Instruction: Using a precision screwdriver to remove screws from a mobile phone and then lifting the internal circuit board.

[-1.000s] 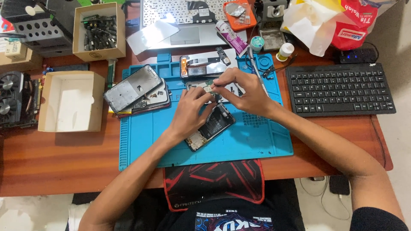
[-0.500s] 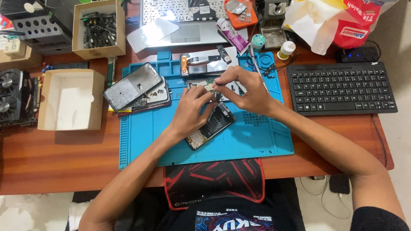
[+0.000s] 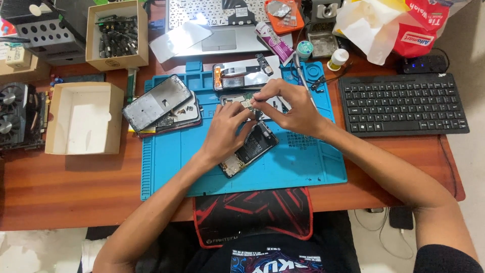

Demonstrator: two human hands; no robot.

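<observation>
Hands meet over the blue work mat (image 3: 303, 167): the left hand (image 3: 227, 132) and the right hand (image 3: 293, 107) both have their grip pinched together on a small circuit board (image 3: 247, 104), held just above the mat's upper middle. An opened phone (image 3: 249, 149) lies on the mat right under the left hand. Toward the mat's left edge sit stacked phone frames (image 3: 157, 103); a phone back with a flex cable (image 3: 241, 76) lies at its top edge. Beyond the mat's right edge sits a black keyboard (image 3: 404, 103), beyond its left an open cardboard box (image 3: 83, 119). The mat's lower right stays bare, and bare table (image 3: 65, 187) shows beside its lower left.
</observation>
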